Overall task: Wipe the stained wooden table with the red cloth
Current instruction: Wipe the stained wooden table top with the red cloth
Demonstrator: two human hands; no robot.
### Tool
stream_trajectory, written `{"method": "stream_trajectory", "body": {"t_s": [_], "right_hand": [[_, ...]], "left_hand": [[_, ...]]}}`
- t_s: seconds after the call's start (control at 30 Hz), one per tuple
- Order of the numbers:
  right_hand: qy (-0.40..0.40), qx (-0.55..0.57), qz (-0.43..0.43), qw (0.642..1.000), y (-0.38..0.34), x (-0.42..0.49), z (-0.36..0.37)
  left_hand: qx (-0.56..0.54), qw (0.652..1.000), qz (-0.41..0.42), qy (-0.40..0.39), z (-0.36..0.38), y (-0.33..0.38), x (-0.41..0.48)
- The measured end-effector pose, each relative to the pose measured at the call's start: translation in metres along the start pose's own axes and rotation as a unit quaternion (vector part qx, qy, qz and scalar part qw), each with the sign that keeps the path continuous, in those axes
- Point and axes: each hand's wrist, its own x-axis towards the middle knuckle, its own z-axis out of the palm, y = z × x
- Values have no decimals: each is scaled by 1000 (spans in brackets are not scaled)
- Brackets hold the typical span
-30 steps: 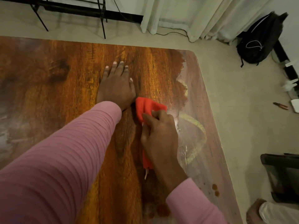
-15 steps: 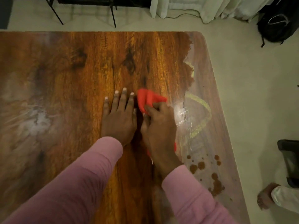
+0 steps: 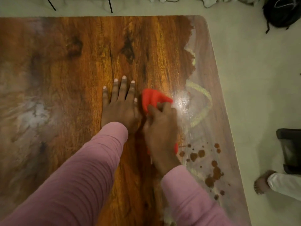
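Observation:
The wooden table [image 3: 68, 66] fills most of the view, glossy brown in the middle with a dull, filmy strip along its right side. My right hand [image 3: 161, 128] grips the bunched red cloth [image 3: 154, 97] and holds it down on the wood at the border of the filmy strip. My left hand [image 3: 121, 105] lies flat on the table just left of the cloth, fingers straight and spread. A yellow-green ring stain [image 3: 203, 103] sits right of the cloth. Brown drip spots [image 3: 210, 167] dot the table near its right edge.
A whitish smear [image 3: 32, 113] marks the table's left part. Beyond the right edge is pale floor with a black backpack [image 3: 281, 12] at the top right, a dark chair [image 3: 291, 150], and another person's bare foot [image 3: 262, 183] with a white trouser leg.
The view has tilted down, bringing the brown spots into sight. My right hand has drawn the cloth slightly toward me along the film border; the left hand stays flat beside it.

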Motion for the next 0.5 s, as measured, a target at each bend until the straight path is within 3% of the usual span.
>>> {"method": "stream_trajectory", "body": {"t_s": [0.13, 0.27, 0.37, 0.5], "right_hand": [[-31, -20, -84, 996, 13, -10, -6], [26, -65, 39, 997, 54, 20, -30], [43, -63, 88, 993, 42, 14, -23], [-8, -28, -18, 999, -3, -30, -4]], "left_hand": [[12, 1000, 9, -4, 2, -2, -1], [0, 1000, 9, 10, 1, -1, 0], [0, 1000, 8, 8, 1, 0, -1], [-2, 1000, 5, 1, -1, 0, -1]]}}
